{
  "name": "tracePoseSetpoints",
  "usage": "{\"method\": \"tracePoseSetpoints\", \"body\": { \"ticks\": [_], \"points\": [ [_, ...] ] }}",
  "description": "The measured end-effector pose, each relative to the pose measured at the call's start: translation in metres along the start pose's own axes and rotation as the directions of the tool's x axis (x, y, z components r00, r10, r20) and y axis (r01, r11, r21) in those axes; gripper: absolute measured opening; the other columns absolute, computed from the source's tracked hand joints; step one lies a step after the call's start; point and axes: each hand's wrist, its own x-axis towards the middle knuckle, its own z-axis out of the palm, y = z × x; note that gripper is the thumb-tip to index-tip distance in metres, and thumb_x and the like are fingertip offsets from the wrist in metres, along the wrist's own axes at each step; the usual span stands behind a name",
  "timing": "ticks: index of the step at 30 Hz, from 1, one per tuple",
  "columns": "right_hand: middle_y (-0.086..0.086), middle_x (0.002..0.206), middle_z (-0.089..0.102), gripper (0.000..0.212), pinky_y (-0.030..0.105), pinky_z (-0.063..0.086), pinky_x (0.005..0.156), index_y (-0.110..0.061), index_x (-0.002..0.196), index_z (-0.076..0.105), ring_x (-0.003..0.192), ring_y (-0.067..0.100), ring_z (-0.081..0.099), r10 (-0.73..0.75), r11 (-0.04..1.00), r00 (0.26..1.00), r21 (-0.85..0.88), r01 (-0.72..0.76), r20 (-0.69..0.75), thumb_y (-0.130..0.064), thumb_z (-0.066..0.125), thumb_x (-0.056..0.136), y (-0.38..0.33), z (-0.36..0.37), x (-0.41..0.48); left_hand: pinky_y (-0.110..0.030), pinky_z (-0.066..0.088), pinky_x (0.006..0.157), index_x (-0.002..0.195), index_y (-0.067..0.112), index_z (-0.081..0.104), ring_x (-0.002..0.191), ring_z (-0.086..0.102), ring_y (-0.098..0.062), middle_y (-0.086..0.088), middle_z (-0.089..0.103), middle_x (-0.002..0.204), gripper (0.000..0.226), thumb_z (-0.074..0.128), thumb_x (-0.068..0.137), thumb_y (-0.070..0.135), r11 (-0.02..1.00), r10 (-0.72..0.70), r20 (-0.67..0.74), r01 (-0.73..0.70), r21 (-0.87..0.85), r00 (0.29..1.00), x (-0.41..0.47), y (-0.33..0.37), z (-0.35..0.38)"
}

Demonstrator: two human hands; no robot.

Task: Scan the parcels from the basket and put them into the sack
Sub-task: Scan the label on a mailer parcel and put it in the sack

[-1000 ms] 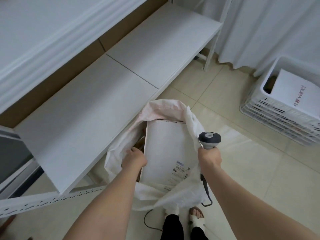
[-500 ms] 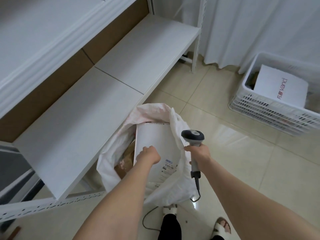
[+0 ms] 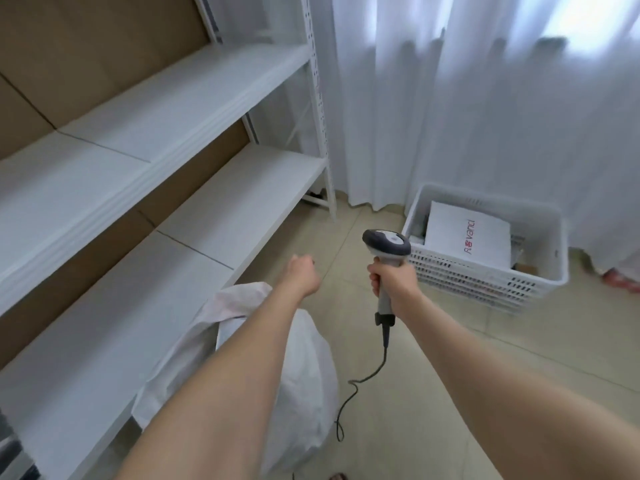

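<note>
As the sack (image 3: 304,375) is being released, the curled, empty left hand (image 3: 302,276) is being sent toward the basket (image 3: 485,282), scanner (image 3: 386,242) being gripped by right hand (image 3: 393,284).

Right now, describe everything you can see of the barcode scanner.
The scanner is a handheld, pistol-shaped one, seemingly plastic: dark grey head with a light top panel, pale grey handle. It is upright, head on top, held above the tiled floor. The right hand grips its handle. A dark cable runs from the handle's base down to the floor.
</note>
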Motion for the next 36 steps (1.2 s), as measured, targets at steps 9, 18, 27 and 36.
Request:
{"method": "tracePoseSetpoints", "body": {
  "ticks": [9, 18, 27, 36],
  "points": [
    [0.005, 0.056, 0.053, 0.015, 0.027, 0.043, 0.055, -0.008, 0.074, 0.056, 0.047, 0.015, 0.048, -0.128, 0.981, 0.971, 0.121, 0.155, -0.204, 0.004, 0.060, 0.084, -0.118, -0.109, 0.040, -0.034, 0.033, 0.107, 0.139, 0.013, 0.044, 0.131, 0.040, -0.030, -0.014, 0.034, 0.145, 0.047, 0.049, 0.093, 0.021, 0.979, 0.198, 0.019, -0.196, -0.054, 0.980, 0.057, 0.166, -0.034],
    [0.003, 0.050, 0.057, 0.007, 0.025, 0.047, 0.049, -0.008, 0.084, 0.059, 0.044, 0.014, 0.052, 0.004, 0.909, 0.947, 0.397, 0.131, -0.323, -0.003, 0.064, 0.085, -0.185, -0.186, 0.148, -0.033, 0.037, 0.104, 0.134, 0.011, 0.049, 0.126, 0.046, -0.029, -0.015, 0.042, 0.140, 0.044, 0.048, 0.090, 0.015, 0.940, 0.342, 0.081, -0.341, -0.028, 0.936, 0.161, 0.304, -0.037],
    [0.002, 0.051, 0.059, 0.007, 0.024, 0.048, 0.047, -0.007, 0.084, 0.059, 0.046, 0.012, 0.055, 0.182, 0.845, 0.923, 0.535, 0.029, -0.338, -0.007, 0.066, 0.087, -0.209, -0.255, 0.268, -0.035, 0.039, 0.103, 0.138, 0.015, 0.047, 0.126, 0.046, -0.028, -0.012, 0.039, 0.143, 0.045, 0.047, 0.092, 0.016, 0.925, 0.368, 0.197, -0.379, 0.020, 0.909, 0.266, 0.408, 0.005],
    [0.005, 0.064, 0.057, 0.007, 0.028, 0.048, 0.057, -0.006, 0.086, 0.058, 0.055, 0.015, 0.053, 0.339, 0.816, 0.907, 0.558, -0.151, -0.249, -0.007, 0.065, 0.089, -0.242, -0.330, 0.446, -0.035, 0.038, 0.102, 0.141, 0.010, 0.042, 0.128, 0.045, -0.028, -0.014, 0.042, 0.143, 0.049, 0.048, 0.093, 0.017, 0.970, 0.235, 0.245, -0.244, 0.009, 0.941, 0.420, 0.515, 0.066]
  ]
}}
